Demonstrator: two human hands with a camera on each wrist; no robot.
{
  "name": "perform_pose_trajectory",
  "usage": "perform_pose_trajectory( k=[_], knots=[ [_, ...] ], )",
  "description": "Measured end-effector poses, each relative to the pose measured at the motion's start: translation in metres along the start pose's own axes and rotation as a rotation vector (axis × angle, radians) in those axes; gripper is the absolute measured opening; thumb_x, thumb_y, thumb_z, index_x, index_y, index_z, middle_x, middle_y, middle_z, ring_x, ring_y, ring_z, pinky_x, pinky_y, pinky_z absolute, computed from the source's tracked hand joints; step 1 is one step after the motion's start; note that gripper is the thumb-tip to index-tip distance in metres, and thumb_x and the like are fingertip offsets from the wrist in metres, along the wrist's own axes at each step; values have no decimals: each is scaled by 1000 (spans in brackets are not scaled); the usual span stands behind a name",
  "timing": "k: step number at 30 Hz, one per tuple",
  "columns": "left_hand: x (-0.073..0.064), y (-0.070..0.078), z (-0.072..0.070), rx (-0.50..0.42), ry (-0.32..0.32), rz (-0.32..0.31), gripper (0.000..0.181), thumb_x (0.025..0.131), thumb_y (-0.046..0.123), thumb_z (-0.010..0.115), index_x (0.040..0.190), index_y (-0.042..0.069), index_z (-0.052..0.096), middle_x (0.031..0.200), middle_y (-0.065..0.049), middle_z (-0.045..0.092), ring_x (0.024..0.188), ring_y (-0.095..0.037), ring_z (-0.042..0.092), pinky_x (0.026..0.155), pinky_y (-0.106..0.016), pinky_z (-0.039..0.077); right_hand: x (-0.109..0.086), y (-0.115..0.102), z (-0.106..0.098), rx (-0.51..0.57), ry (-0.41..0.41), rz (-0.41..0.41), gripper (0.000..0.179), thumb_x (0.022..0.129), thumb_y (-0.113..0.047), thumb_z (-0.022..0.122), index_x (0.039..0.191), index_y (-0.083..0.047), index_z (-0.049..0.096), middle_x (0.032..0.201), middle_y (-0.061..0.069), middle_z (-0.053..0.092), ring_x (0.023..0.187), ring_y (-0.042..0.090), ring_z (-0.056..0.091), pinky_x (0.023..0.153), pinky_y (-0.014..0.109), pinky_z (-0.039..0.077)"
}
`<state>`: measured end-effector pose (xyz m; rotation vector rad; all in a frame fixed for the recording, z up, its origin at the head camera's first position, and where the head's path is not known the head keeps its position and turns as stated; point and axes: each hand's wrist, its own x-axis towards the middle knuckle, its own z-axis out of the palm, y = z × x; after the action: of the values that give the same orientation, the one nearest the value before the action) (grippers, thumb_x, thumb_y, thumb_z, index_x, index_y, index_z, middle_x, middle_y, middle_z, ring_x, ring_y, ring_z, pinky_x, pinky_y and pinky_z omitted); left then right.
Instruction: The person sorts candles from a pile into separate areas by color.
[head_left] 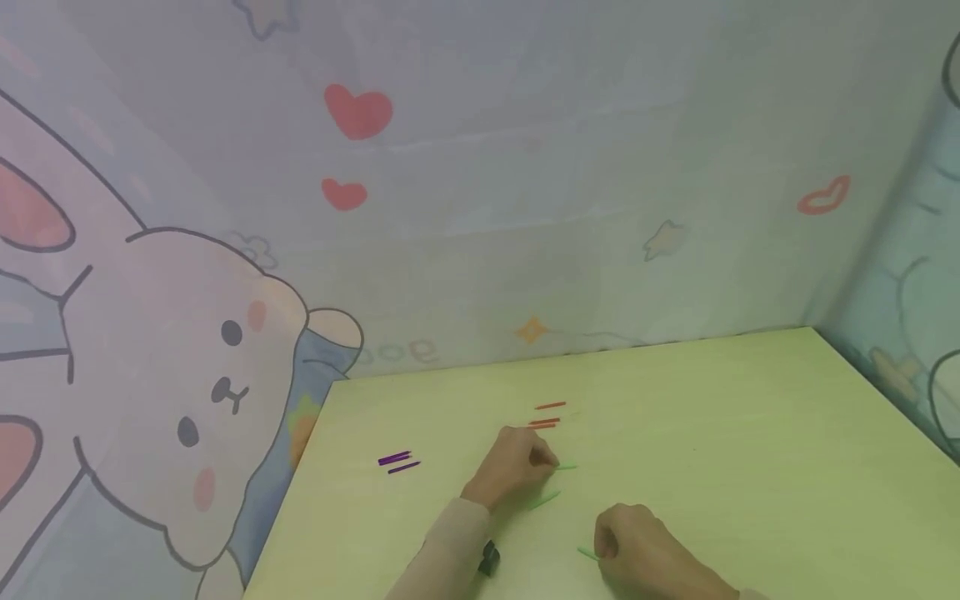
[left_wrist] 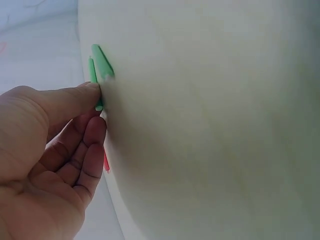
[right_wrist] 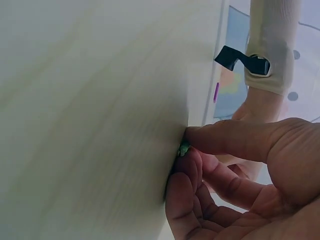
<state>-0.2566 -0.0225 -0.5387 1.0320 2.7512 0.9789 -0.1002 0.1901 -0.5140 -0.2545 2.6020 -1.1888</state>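
My left hand (head_left: pixel 513 467) pinches a thin green colored pencil (head_left: pixel 566 467) between thumb and fingers, low over the table. In the left wrist view, that green pencil (left_wrist: pixel 93 71) stands out past the thumb, and a second green pencil (left_wrist: pixel 103 62) lies just beyond it. From the head, this second pencil (head_left: pixel 545 500) lies on the table between my hands. Nearer the front, my right hand (head_left: pixel 651 546) pinches a third green pencil (head_left: pixel 587 552) at the tabletop. Only a small green bit (right_wrist: pixel 184 148) of it shows between thumb and fingertip in the right wrist view.
Several red pencils (head_left: pixel 551 406) lie just beyond my left hand. A small group of purple pencils (head_left: pixel 404 467) lies to the left. The pale yellow table (head_left: pixel 735 417) meets a printed wall (head_left: pixel 480 208) at the back. A black clip-like piece (head_left: pixel 489 558) is at my left sleeve.
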Motion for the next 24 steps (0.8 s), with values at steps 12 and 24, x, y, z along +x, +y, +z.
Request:
perform_pose_trajectory(
  k=[12, 24],
  knots=[
    [20, 9, -7, 98, 3, 143, 13, 94, 0, 81, 100, 9, 90, 100, 0, 86, 100, -14, 80, 93, -24, 62, 1, 9, -8, 38, -31, -5, 26, 76, 14, 54, 76, -9, 65, 74, 2, 56, 63, 16, 46, 53, 23, 37],
    [49, 36, -16, 114, -16, 130, 11, 99, 2, 82, 103, 10, 89, 102, 3, 86, 94, -5, 80, 119, -26, 50, 5, 13, -11, 104, -75, -15, 30, 74, 15, 50, 70, -14, 53, 63, -4, 48, 53, 10, 35, 46, 16, 29]
  ],
)
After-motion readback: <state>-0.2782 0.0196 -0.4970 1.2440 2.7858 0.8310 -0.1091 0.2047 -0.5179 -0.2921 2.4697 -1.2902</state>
